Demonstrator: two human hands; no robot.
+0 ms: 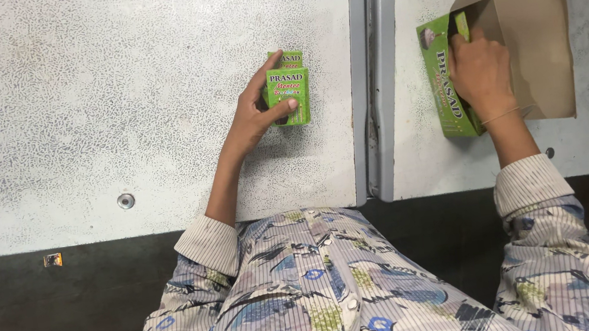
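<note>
Left hand clasped around a small green packet, thumb pressed on its face to steady it flat on the grey counter, a second green packet peeking out just behind. Right hand reaching into the open green carton beside its raised brown flap; fingers hidden inside, so grip impossible to tell.

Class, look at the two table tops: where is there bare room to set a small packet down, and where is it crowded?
Bare: the left table, from the left hand and its small green packets out to the far edge. Crowded: the right table, where the right hand reaches into the open green carton.
</note>
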